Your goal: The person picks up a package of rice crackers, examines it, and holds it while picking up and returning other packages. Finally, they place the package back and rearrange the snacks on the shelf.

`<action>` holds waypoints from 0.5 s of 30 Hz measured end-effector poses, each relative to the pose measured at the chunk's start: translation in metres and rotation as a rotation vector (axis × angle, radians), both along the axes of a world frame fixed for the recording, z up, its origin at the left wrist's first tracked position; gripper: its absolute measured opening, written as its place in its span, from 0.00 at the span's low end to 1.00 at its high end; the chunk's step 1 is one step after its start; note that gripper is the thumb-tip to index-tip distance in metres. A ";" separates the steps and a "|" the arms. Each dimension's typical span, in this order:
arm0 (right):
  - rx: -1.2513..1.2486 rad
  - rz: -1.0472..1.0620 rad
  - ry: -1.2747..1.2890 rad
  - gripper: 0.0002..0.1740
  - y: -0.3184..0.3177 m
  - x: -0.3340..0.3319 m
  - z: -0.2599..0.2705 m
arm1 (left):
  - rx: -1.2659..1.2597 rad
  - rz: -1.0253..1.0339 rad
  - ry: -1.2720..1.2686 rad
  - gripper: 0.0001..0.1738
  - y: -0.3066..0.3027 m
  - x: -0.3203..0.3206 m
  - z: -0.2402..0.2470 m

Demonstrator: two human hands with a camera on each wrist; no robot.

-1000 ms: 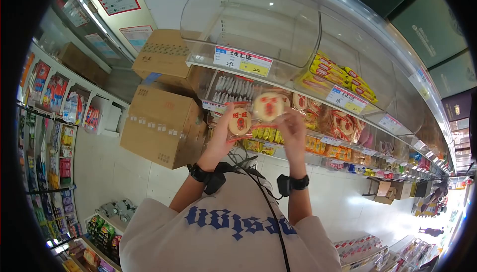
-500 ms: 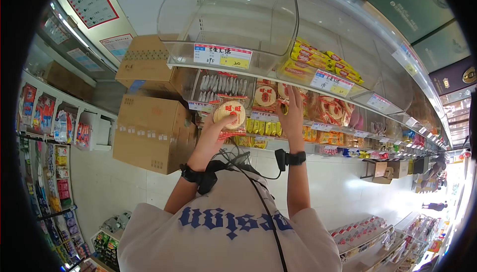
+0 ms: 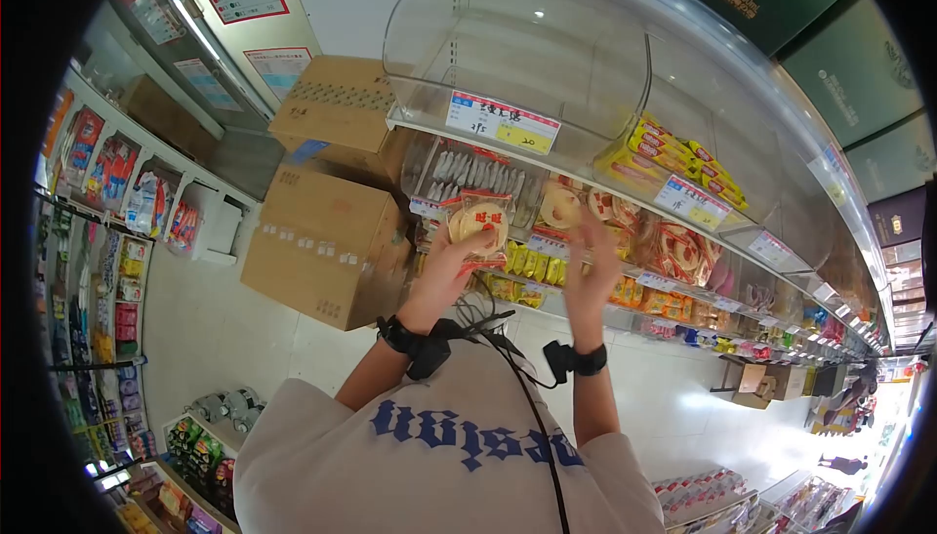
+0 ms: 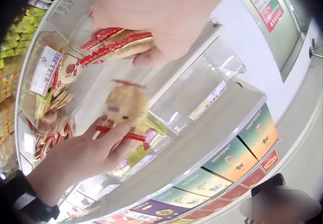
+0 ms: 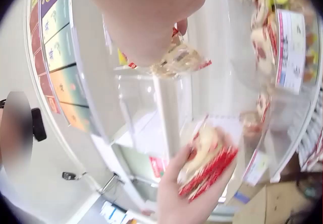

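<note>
Several flat rice crackers in clear wrappers with red print (image 3: 483, 228) are stacked in my left hand (image 3: 441, 273), its thumb lying over the front one. Their red wrapper edges (image 4: 118, 47) show under that hand in the left wrist view. My right hand (image 3: 591, 275) pinches a single round rice cracker packet (image 4: 126, 102) by its red wrapper end. Blurred, this packet (image 5: 180, 61) hangs below the right hand in the right wrist view. Both hands are in front of a clear shelf bin with more rice cracker packets (image 3: 676, 249).
Yellow snack packets (image 3: 683, 158) sit in the clear bin above, near a price tag (image 3: 503, 122). Silver-wrapped sticks (image 3: 475, 175) lie left of the crackers. Cardboard boxes (image 3: 317, 246) are stacked at the left. Cables (image 3: 488, 317) hang before the chest.
The right hand was reaching upright at the cracker bin half a second ago; now it is drawn back with a packet. The left hand keeps its stack. The head view has swung slightly.
</note>
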State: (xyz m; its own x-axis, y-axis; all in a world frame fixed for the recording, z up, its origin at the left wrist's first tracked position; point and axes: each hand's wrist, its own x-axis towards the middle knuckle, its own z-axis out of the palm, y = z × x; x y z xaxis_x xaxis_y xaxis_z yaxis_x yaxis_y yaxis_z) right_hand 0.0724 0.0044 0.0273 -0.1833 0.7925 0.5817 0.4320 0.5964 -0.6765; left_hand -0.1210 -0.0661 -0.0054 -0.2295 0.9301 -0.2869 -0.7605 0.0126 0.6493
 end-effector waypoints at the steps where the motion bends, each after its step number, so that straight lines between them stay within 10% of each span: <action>1: 0.004 0.144 -0.022 0.19 -0.008 -0.009 -0.003 | 0.005 0.008 -0.010 0.24 0.001 0.002 -0.002; 15: 0.050 0.487 -0.139 0.26 -0.026 -0.031 0.019 | 0.167 -0.132 -0.142 0.22 -0.005 -0.008 -0.004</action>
